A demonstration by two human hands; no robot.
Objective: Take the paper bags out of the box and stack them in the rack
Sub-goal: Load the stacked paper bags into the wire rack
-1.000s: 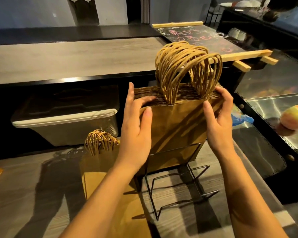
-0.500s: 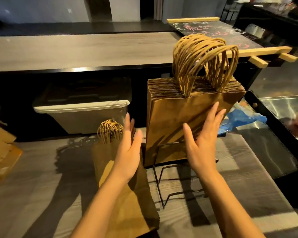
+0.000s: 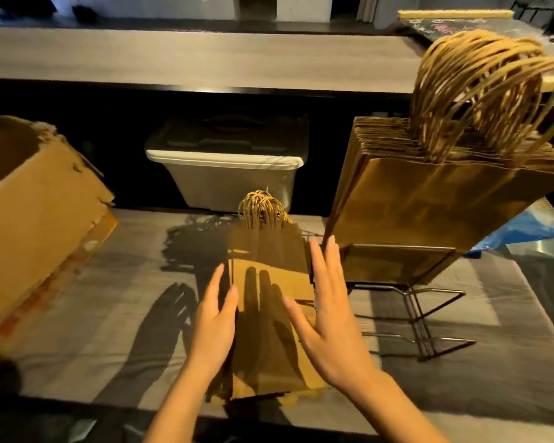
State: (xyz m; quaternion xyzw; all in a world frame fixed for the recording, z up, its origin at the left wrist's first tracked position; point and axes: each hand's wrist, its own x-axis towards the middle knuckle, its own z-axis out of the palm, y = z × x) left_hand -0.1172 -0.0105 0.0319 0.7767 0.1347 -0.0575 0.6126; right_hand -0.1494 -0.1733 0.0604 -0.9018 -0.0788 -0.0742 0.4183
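Bags lay in a flat stack (image 3: 269, 314) on the desk (image 3: 109, 330), handles (image 3: 263, 207) pointing away from the person and bottoms toward them. The left hand (image 3: 213, 327) was at the stack's left edge, fingers straight and held together, their tips alongside the upper half of that edge. The right hand (image 3: 330, 324) was over the stack's right edge, fingers spread and straight and the thumb reaching in across the top bag. Whether its palm touched the paper or hovered just above it could not be told. Neither hand gripped anything.

Just right of the stack stood the wire rack (image 3: 422, 330), its nearest bars close to the right hand's fingertips. An upright bundle (image 3: 429, 203) of bags filled the rack's far part, leaning back, with looped handles rising well above the stack. Bare wire dividers showed on the rack's near part, level with the stack's lower half.

Left of the stack a broad stretch of desk, crossed by the shadows of the arms, ran to a torn cardboard box (image 3: 36, 212), well apart from it. The stack's bottom edge lay right at the desk's near edge. Beyond the stack's handles the desk ended at a dark gap holding a lidded bin (image 3: 234, 174) with a white liner. Far to the stack's right, past the rack, lay blue plastic (image 3: 531, 228)
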